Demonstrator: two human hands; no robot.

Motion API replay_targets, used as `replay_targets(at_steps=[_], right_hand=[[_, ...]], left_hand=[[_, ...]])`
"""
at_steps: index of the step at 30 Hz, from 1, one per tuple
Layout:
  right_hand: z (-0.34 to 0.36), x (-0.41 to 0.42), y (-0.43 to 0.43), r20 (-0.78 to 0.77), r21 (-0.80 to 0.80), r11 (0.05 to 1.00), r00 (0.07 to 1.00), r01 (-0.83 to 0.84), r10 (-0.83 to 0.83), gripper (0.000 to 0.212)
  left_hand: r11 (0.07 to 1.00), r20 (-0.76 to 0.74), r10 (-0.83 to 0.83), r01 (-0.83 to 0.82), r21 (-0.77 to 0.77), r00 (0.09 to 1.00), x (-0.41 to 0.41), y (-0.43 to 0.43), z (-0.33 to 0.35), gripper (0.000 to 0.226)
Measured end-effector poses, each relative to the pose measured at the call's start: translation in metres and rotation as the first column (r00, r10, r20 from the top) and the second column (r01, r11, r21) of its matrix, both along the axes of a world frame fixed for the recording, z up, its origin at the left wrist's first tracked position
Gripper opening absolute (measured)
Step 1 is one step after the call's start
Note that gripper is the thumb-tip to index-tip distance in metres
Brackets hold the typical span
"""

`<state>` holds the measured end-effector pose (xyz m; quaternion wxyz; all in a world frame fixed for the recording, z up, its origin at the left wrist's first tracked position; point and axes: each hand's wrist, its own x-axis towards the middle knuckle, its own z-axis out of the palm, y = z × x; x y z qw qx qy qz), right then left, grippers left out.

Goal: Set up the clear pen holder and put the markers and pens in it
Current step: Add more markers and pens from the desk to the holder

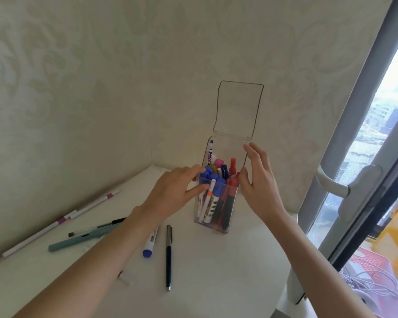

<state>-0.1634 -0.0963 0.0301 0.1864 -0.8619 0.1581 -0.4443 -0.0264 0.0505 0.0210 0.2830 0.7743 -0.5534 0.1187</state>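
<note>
The clear pen holder [226, 226] stands upright on the white table [216, 276], tucked into the corner by the patterned wall [101, 88]. Its lid [237, 109] is flipped straight up and back. It's pretty packed already: blue-capped markers [218, 182], a couple of red markers [233, 165], something with a pink cap, and a pencil [210, 150] leaning on its back left wall.

Both hands are on the holder. The left hand [170, 193] is on its left front, fingers a bit spread and mostly straight, with one fingertip on the front wall and the others up at the left rim. The right hand [257, 180] lies flat along the right wall, fingers straight and close together, tips reaching up near the lid hinge. The thumb sits at the front right corner. It looks like a light touch, not a real grip, but that's hard to call from this angle.

Still lying on the table, all to the holder's left and in front of it:
- a black pen [168, 258], nearest
- a blue-capped whiteboard marker [150, 243], just beyond it
- a teal pen [78, 241] and a black-tipped gel pen [94, 227], further left
- two white pens with magenta bands [94, 204], way out left by the wall
</note>
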Motion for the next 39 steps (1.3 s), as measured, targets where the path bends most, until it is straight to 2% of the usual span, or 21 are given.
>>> replay_targets(at_steps=[2, 4, 6, 8, 9, 11, 13, 17, 21, 23, 25, 27, 29, 31, 32, 35, 39], right_hand=[[0.005, -0.005, 0.011, 0.016, -0.023, 0.999, 0.999, 0.029, -0.029, 0.047], [0.008, -0.01, 0.032, 0.05, -0.091, 0.996, 0.999, 0.01, -0.005, 0.04], [0.004, -0.012, 0.06, -0.007, -0.088, 0.993, 0.997, -0.073, 0.073, 0.028], [-0.007, -0.007, 0.085, -0.254, 0.038, 0.991, 0.958, -0.125, 0.13, 0.018], [-0.013, -0.001, 0.094, -0.412, 0.136, 0.984, 0.897, -0.116, 0.162, 0.018], [-0.028, 0.011, 0.108, -0.652, 0.218, 0.975, 0.737, -0.044, 0.179, 0.028], [-0.041, 0.021, 0.118, -0.754, 0.187, 0.982, 0.643, 0.016, 0.133, 0.038], [-0.063, 0.038, 0.129, -0.757, 0.156, 0.985, 0.65, 0.074, 0.072, 0.042], [-0.062, 0.046, 0.127, -0.776, 0.167, 0.981, 0.627, 0.103, 0.066, 0.027], [-0.059, 0.046, 0.123, -0.79, 0.187, 0.976, 0.607, 0.109, 0.084, 0.02], [-0.056, 0.042, 0.117, -0.806, 0.193, 0.978, 0.581, 0.079, 0.112, 0.026], [-0.054, 0.033, 0.111, -0.773, 0.241, 0.97, 0.604, -0.001, 0.193, 0.047], [-0.045, 0.021, 0.104, -0.656, 0.297, 0.95, 0.702, -0.098, 0.278, 0.062], [-0.026, 0.008, 0.097, -0.485, 0.292, 0.937, 0.815, -0.191, 0.318, 0.061], [-0.012, 0.003, 0.091, -0.394, 0.28, 0.935, 0.863, -0.217, 0.318, 0.058], [0.033, -0.011, 0.074, -0.102, 0.274, 0.933, 0.958, -0.232, 0.268, 0.05], [0.075, -0.023, 0.048, 0.265, 0.284, 0.931, 0.952, -0.228, 0.152, 0.044]], left_hand=[[1.0, -0.008, -0.002, 0.002, 0.027, 1.0, 0.0, 0.013, 0.006, 0.049], [0.999, -0.13, 0.02, -0.024, -0.032, 0.991, 0.005, 0.039, 0.003, 0.051], [0.99, -0.205, 0.102, -0.12, -0.076, 0.973, 0.013, 0.074, -0.009, 0.039], [0.971, -0.239, 0.232, -0.24, -0.006, 0.943, 0.018, 0.103, -0.027, 0.014], [0.954, -0.258, 0.298, -0.297, 0.043, 0.919, 0.018, 0.113, -0.036, 0.005], [0.918, -0.314, 0.395, -0.381, 0.108, 0.863, 0.015, 0.119, -0.052, 0.01], [0.892, -0.35, 0.451, -0.427, 0.147, 0.821, 0.01, 0.112, -0.061, 0.023], [0.844, -0.347, 0.536, -0.491, 0.217, 0.77, 0.009, 0.082, -0.066, 0.038], [0.811, -0.266, 0.576, -0.501, 0.301, 0.773, 0.008, 0.056, -0.066, 0.048], [0.772, -0.192, 0.61, -0.522, 0.364, 0.769, 0.008, 0.048, -0.064, 0.039], [0.747, -0.172, 0.632, -0.534, 0.396, 0.756, 0.012, 0.045, -0.063, 0.024], [0.765, -0.246, 0.626, -0.522, 0.377, 0.741, 0.015, 0.05, -0.06, 0.022], [0.842, -0.403, 0.54, -0.469, 0.268, 0.739, 0.018, 0.055, -0.048, 0.018], [0.929, -0.624, 0.307, -0.368, 0.033, 0.719, 0.017, 0.058, -0.024, 0.009], [0.94, -0.698, 0.168, -0.325, -0.099, 0.697, 0.014, 0.058, -0.009, 0.008], [0.904, -0.687, -0.094, -0.227, -0.362, 0.72, 0.004, 0.048, 0.038, 0.014], [0.814, -0.544, -0.279, -0.105, -0.571, 0.791, -0.008, 0.017, 0.083, 0.045]])
